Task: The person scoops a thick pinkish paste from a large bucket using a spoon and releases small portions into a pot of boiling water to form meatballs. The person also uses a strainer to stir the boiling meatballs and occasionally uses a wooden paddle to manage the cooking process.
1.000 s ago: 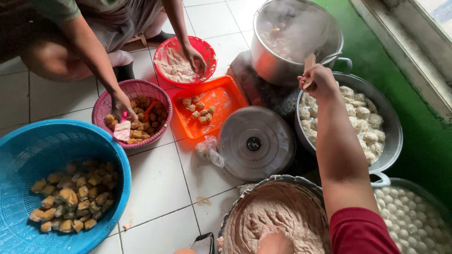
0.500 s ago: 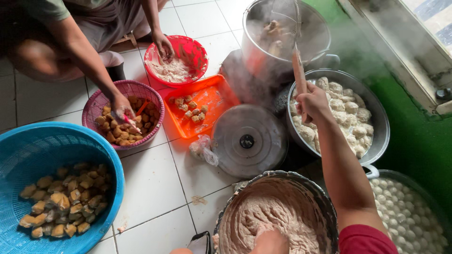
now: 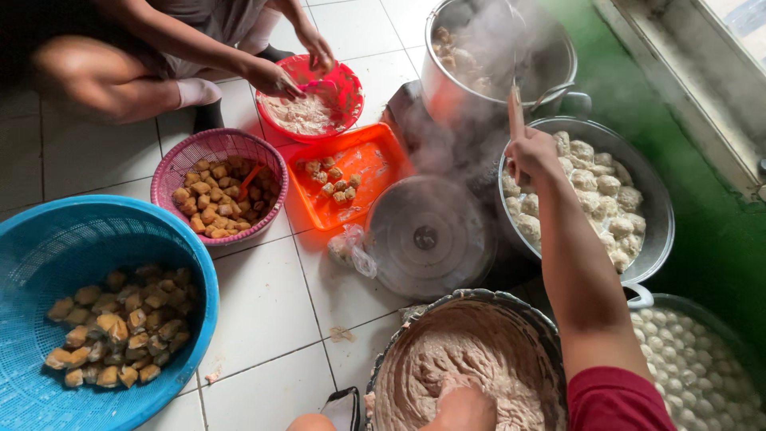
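Observation:
My right hand point(image 3: 531, 156) is closed around a wooden handle point(image 3: 515, 110) that points up toward the steaming metal pot point(image 3: 495, 60). The hand hovers over the near rim of a metal pan point(image 3: 650, 239) piled with pale round dumplings. My left hand point(image 3: 467, 409) sits at the bottom edge, sunk into pinkish-brown paste in a large metal basin point(image 3: 447, 315). Its fingers are buried, so their grip is hidden.
Another person crouches at the top left with both hands at a red bowl point(image 3: 347, 96) of paste. On the tiled floor lie a pink basket point(image 3: 171, 172) and a blue basket point(image 3: 48, 239) of fried tofu, an orange tray point(image 3: 375, 172), a pot lid point(image 3: 427, 235) and a pan of white balls point(image 3: 702, 359).
The other person's hand left the pink basket and joined the other hand at the red bowl. My right hand kept the handle and stayed near the steaming pot.

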